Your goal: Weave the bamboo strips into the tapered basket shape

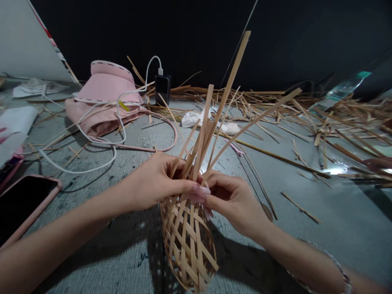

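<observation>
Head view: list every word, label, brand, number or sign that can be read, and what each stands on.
No readable text anywhere in this view.
Black charger block: no marking can be read.
White board: the red marks along its edge are too blurred to read.
White sheet: the pink marks are too blurred to read.
Clear plastic item: the green band is too blurred to show any text.

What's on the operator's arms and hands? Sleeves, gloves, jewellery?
No sleeves or gloves; both arms are bare. The left hand and right hand have long, pale pink nails. A thin silvery chain bracelet circles the right arm.
</observation>
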Available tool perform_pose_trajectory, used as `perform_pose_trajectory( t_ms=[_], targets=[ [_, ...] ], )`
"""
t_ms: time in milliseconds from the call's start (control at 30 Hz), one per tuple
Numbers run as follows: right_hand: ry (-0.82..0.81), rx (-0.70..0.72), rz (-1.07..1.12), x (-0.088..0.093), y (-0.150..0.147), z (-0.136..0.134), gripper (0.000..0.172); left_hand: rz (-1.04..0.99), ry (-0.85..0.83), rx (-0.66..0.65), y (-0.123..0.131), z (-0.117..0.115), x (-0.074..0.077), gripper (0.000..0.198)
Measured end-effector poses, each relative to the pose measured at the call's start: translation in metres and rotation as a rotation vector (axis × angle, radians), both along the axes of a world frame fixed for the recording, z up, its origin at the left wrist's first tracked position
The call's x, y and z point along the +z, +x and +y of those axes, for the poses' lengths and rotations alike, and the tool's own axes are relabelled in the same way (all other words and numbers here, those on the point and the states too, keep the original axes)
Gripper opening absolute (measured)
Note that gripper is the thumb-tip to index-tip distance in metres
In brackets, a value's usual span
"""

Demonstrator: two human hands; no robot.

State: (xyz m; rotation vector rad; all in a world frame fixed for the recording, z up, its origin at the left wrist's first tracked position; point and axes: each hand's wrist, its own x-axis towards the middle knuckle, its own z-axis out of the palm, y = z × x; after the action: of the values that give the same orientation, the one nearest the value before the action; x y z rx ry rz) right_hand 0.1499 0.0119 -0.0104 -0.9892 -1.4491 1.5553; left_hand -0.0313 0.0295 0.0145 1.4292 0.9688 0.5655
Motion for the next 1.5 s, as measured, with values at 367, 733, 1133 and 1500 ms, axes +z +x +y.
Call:
perform_pose_trajectory(
  t_ms=[367,733,1133,1500],
  targets=[
    [0.004,0.022,-0.001,-0.001,0.001,-0.001,0.027,-0.012,0.002,0.007,0.0,0.0,-0.001,0.011],
    [0.012,-0.001,-0.037,0.0,0.001,0.0,0.031,-0.037,-0.011,0.011,0.0,0.0,-0.001,0.007],
    [-0.008,0.048,0.005,-0.003,0.002,0.001,0.029,0.038,0.022,-0.097,-0.007,0.003,0.007,0.007],
    [0.003,0.059,0.048,-0.004,0.004,0.0,0.021,0.097,0.1,-0.163,-0.016,0.006,0.012,0.012]
  ],
)
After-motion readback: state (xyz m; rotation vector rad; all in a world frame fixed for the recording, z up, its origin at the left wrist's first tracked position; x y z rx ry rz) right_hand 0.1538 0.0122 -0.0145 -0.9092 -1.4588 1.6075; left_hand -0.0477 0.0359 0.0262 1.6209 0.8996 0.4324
